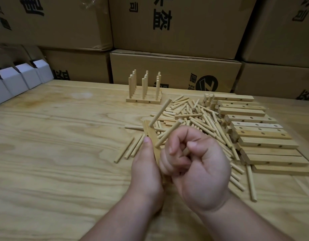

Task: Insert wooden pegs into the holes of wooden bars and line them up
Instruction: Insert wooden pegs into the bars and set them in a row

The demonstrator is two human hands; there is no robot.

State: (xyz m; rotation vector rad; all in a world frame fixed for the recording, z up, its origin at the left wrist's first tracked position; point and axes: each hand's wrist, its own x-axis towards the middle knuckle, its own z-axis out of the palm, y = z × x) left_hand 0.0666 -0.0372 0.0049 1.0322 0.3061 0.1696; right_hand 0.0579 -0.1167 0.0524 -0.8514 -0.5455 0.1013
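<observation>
Both hands meet low at the centre of the head view. Left hand (146, 169) grips a wooden bar (151, 136) from beneath, tilted up off the worktop (54, 145), its thumb pressed along the bar's near face. One peg (160, 113) already stands in the bar's far hole, leaning away to the right. Right hand (200, 167) is curled into a fist round the lower end of a second peg (168, 135), whose other end juts up and right; its lower tip sits against the bar, though whether it has entered a hole is hidden by the fingers.

Behind lies a loose heap of pegs (190, 115), with a stack of drilled bars (258, 133) to its right. Finished bars with upright pegs (144, 89) stand in a row further back, before cardboard cartons (174, 70).

The risk, as I judge it, is the angle: a peg driven in slanted could jam or split the hole. With the bar held in the air rather than braced, a hard push might also twist it loose from the left hand's grip.
</observation>
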